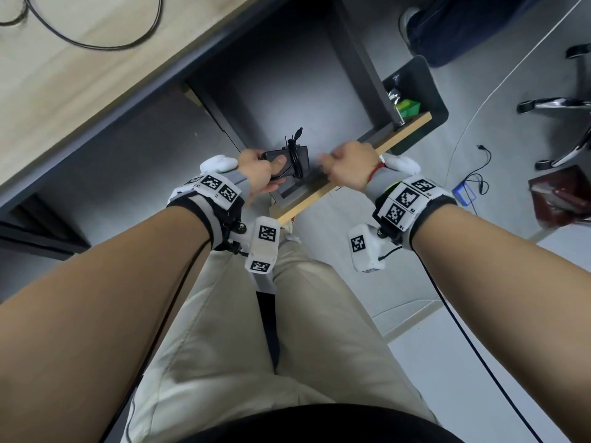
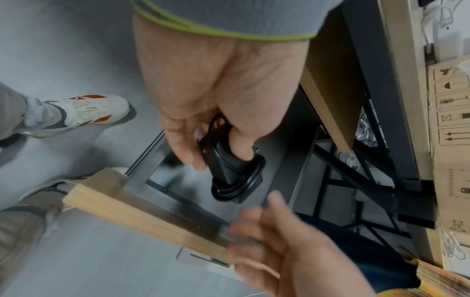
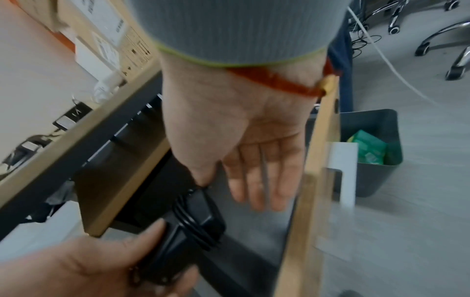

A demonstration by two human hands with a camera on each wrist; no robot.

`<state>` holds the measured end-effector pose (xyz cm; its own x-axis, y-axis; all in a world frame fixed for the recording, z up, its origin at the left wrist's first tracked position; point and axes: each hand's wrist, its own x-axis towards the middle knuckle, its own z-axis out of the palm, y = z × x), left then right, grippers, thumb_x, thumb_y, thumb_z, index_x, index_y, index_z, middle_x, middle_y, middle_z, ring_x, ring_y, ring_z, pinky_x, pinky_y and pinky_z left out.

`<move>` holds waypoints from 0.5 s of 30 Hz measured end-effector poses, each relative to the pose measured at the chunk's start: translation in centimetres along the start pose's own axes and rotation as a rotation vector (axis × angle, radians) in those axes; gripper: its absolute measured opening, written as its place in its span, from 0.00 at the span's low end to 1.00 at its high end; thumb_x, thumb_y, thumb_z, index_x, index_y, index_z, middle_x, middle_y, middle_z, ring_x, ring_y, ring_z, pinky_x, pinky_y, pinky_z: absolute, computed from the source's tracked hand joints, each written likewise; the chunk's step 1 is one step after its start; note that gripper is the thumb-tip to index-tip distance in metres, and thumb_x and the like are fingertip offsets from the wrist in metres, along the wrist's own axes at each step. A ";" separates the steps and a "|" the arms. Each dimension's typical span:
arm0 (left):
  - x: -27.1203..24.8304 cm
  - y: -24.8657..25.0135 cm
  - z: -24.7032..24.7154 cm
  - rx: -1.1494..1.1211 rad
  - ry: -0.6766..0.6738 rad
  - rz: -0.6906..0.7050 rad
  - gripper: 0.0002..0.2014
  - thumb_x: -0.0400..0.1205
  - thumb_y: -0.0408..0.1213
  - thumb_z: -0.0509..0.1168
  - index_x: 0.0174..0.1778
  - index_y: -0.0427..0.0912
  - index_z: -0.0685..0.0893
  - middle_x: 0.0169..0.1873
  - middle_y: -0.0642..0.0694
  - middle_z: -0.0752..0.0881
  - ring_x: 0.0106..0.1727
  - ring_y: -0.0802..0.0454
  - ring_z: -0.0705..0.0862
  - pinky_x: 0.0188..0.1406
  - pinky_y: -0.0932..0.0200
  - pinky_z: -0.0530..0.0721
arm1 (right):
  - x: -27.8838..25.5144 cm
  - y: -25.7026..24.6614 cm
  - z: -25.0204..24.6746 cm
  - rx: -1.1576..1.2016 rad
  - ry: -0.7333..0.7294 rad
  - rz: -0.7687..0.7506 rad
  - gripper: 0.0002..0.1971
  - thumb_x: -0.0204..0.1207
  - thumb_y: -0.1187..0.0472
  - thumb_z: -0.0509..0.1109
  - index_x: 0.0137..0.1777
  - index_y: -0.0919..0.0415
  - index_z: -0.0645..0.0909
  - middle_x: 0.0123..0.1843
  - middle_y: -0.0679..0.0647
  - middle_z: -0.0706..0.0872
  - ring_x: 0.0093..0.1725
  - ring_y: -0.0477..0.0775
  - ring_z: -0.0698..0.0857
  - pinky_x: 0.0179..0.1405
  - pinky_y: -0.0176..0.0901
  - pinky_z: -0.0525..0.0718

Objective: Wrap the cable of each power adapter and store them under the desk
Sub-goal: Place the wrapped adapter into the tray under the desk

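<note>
A black power adapter (image 1: 287,158) with its cable wound round the middle is held by my left hand (image 1: 267,172), thumb on top and fingers underneath. It hangs over an open drawer (image 1: 319,194) with a wooden front, pulled out from under the desk (image 1: 64,91). In the left wrist view the adapter (image 2: 234,174) juts out past my left hand (image 2: 216,96). My right hand (image 1: 347,167) is just right of the adapter, fingers straight and holding nothing. From the right wrist, my right hand (image 3: 254,152) has its thumb close to the wound adapter (image 3: 195,221).
A loose black cable (image 1: 105,43) lies on the desk top. A dark bin (image 1: 431,100) with green packets stands right of the drawer, with a chair base (image 1: 563,107) beyond it. Cardboard boxes (image 2: 450,140) sit under the desk. My shoes (image 2: 86,112) are on the grey floor.
</note>
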<state>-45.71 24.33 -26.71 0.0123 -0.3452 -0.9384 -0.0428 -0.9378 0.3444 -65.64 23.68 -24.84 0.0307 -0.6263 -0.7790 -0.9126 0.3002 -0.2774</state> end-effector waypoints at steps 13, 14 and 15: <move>2.2 -1.3 -2.4 0.234 0.084 0.095 0.24 0.77 0.40 0.76 0.68 0.43 0.79 0.59 0.44 0.88 0.59 0.47 0.87 0.65 0.47 0.84 | 6.7 -3.3 1.3 0.393 -0.155 0.026 0.24 0.78 0.50 0.74 0.71 0.57 0.76 0.61 0.58 0.83 0.52 0.59 0.90 0.52 0.51 0.91; 2.7 -1.5 -2.7 0.256 0.097 0.082 0.23 0.76 0.41 0.76 0.67 0.45 0.80 0.58 0.42 0.88 0.58 0.45 0.87 0.64 0.45 0.85 | 7.3 -3.2 1.5 0.270 -0.155 0.034 0.26 0.78 0.48 0.73 0.73 0.55 0.75 0.61 0.57 0.83 0.51 0.59 0.90 0.54 0.50 0.90; 3.1 -1.7 -2.8 0.259 0.102 0.058 0.24 0.76 0.40 0.77 0.67 0.44 0.80 0.58 0.41 0.88 0.57 0.45 0.87 0.64 0.45 0.85 | 7.9 -3.1 1.7 0.139 -0.157 0.037 0.27 0.78 0.46 0.72 0.74 0.54 0.74 0.63 0.56 0.83 0.53 0.59 0.89 0.57 0.50 0.87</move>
<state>-42.77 24.73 -30.10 0.1025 -0.4125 -0.9052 -0.2999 -0.8805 0.3673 -61.89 18.98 -31.08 0.0711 -0.4961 -0.8654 -0.8496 0.4245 -0.3132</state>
